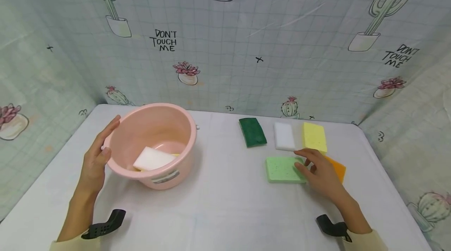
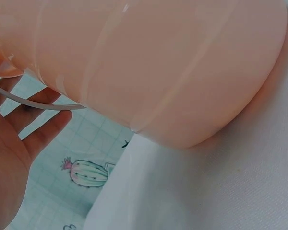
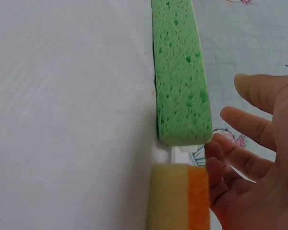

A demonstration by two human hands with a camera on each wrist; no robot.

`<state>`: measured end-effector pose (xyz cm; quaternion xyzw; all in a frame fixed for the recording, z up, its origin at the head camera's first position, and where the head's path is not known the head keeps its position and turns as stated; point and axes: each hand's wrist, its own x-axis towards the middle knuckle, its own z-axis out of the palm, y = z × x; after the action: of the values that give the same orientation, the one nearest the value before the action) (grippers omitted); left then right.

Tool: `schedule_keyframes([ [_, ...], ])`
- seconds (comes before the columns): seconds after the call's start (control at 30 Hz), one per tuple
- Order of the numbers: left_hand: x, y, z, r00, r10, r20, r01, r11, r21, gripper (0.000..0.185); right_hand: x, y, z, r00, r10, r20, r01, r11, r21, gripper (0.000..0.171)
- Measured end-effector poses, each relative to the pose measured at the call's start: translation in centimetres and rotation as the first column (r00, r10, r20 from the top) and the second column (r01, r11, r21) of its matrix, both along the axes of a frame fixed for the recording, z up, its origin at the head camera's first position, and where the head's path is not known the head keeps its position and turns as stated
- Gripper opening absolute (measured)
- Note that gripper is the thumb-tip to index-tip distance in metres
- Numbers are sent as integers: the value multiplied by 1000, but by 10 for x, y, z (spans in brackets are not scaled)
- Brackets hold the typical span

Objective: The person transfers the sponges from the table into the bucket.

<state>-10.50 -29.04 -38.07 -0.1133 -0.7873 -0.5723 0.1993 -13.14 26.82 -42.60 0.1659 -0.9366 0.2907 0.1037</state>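
A white sponge (image 1: pixel 154 158) already lies in the pink basin (image 1: pixel 183 141) at the desk's (image 1: pixel 225 212) near left, with something yellow under it. Five sponges remain on the right: dark green (image 1: pixel 252 132), white (image 1: pixel 284 136) and yellow (image 1: pixel 314 137) in the far row, light green (image 1: pixel 283 169) and orange (image 1: pixel 337 168) nearer. The left hand (image 1: pixel 96 157) rests open against the basin's left wall, steadying it. The right hand (image 1: pixel 322 174) hovers with relaxed fingers at the light green sponge's right edge, gripping nothing yet. By my judgement, most of the work remains.

A basin (image 1: pixel 155 145) stood left on the table (image 1: pixel 225 212), one sponge (image 1: pixel 153 159) inside; five sponges (image 1: pixel 285 169) lay clustered to its right.
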Motion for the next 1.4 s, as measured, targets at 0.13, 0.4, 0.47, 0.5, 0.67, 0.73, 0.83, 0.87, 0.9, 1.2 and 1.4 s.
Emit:
schedule_keyframes([
  [0.13,-1,1,0,1000,-6,-16,6,1000,-6,52,1,6,-1,1000,26,16,-26,1000,-2,43],
  [0.4,1,0,3,1000,0,4,0,1000,29,52,-1,16,-5,987,99,126,-102,994,23,76],
  [0.47,1,0,2,1000,2,14,-2,999,43,52,-1,18,-7,984,111,140,-118,992,38,80],
  [0.5,1,0,2,1000,5,18,-6,999,40,53,-1,19,-7,982,120,145,-127,991,35,81],
  [0.67,2,0,2,999,13,29,-14,1000,26,53,-1,24,-8,970,147,192,-153,988,19,80],
  [0.73,2,1,3,1000,13,28,-14,1000,17,53,-1,26,-8,963,150,224,-156,988,10,77],
  [0.83,2,2,4,1000,11,21,-11,1000,8,53,-1,28,-6,951,158,264,-164,986,-1,73],
  [0.87,2,2,4,1000,10,19,-10,1000,11,53,-2,29,-7,948,160,274,-165,986,-7,73],
  [0.9,2,2,3,1000,8,18,-8,1000,18,53,-2,30,-7,946,164,279,-168,986,-7,72],
  [1.2,2,2,0,1000,9,19,-10,999,33,53,0,32,-8,956,166,241,-167,986,-16,71],
  [1.4,2,3,3,1000,4,13,-5,1000,15,53,0,32,-10,967,172,190,-165,985,-55,69],
])
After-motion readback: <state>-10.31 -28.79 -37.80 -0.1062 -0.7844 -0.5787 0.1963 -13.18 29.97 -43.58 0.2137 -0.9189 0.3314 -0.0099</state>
